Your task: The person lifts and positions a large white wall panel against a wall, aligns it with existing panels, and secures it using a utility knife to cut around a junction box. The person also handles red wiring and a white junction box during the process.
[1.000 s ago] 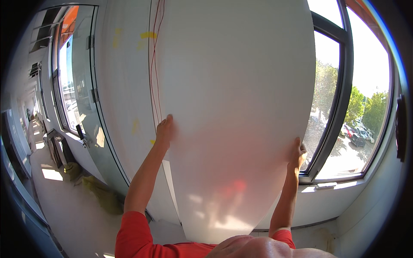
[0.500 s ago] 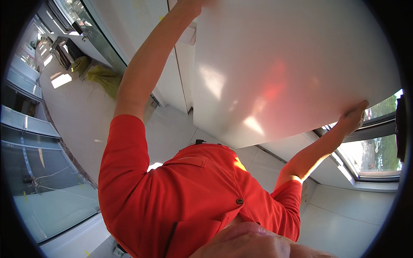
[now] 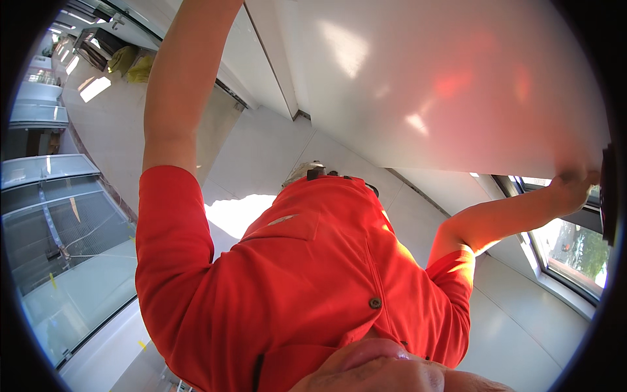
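Note:
A large white glossy panel (image 3: 405, 72) fills the upper right, close in front of me, with red reflections on its face. My right hand (image 3: 573, 186) grips its edge at the far right, fingers bent over it and partly shadowed. My left forearm runs up out of the top of the picture, so my left hand is out of sight. Beside the panel, at upper centre-left, a white wall section with a narrow seam (image 3: 268, 65) shows.
A tiled floor (image 3: 261, 144) lies below. To the left runs a corridor with an olive bag (image 3: 139, 68), glass panes (image 3: 75, 222) and a dark object (image 3: 101, 46) against the wall. A window (image 3: 568, 251) is at the right.
My view has tipped down toward my body. The panel now sits higher in the picture, my left hand has left the frame, and my right hand appears lower and farther right.

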### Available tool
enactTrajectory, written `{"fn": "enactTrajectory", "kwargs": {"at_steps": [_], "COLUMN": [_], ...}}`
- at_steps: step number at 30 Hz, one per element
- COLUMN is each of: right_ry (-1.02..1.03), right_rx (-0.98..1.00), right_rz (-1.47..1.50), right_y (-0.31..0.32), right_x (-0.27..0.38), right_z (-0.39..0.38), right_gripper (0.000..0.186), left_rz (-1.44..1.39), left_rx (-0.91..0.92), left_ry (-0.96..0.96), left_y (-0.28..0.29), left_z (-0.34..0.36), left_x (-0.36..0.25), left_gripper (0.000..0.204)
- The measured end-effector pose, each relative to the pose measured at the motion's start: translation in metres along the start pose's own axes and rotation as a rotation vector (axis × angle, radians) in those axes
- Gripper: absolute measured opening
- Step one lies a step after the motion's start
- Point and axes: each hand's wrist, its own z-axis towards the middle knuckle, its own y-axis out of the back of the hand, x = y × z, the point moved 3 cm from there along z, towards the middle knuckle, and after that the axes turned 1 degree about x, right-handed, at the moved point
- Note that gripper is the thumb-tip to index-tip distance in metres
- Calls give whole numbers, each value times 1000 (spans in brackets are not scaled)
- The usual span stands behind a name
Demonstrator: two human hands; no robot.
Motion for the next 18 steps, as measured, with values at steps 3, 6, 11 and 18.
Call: {"fn": "enactTrajectory", "kwargs": {"at_steps": [3,6,11,18], "right_ry": [-185,-409,-498,-114], "right_rx": [-42,-144,-256,-100], "right_rz": [333,729,758,131], "right_y": [7,7,19,25], "right_x": [11,94,114,90], "right_z": [-5,-29,-39,-38], "right_gripper": [38,41,53,67], "left_rz": [66,11,137,277], "left_rx": [-33,105,-42,-78], "left_ry": [-45,87,-69,6], "left_y": [-46,-2,-59,-51], "left_z": [-32,-6,-57,-58], "left_x": [-6,-8,-12,-26], "left_gripper": [69,67,67,68]}}
